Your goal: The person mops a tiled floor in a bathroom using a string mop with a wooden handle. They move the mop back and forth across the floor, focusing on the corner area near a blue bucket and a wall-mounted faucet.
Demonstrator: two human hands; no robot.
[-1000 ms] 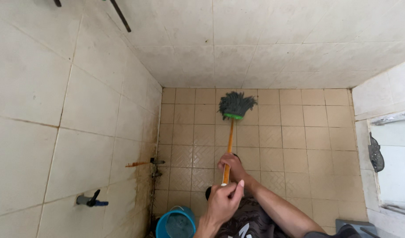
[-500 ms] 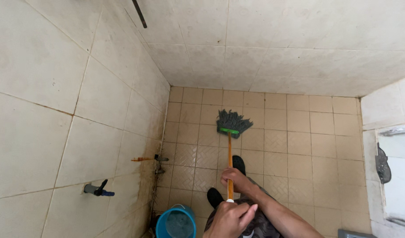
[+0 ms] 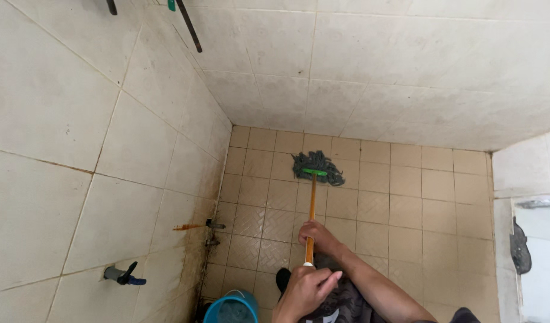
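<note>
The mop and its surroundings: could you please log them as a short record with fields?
Mop: grey string head on the beige tiled floor, orange handle
Right hand: gripping the handle partway down
Left hand: closed over the handle's top end
Bucket: blue, by the left wall at the bottom edge
Wall fittings: tap and small valve on the left wall

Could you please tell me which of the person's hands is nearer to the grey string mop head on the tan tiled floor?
The right hand. It grips the orange mop handle partway down, closer to the grey string mop head; the left hand holds the handle's top end, farther away.
</note>
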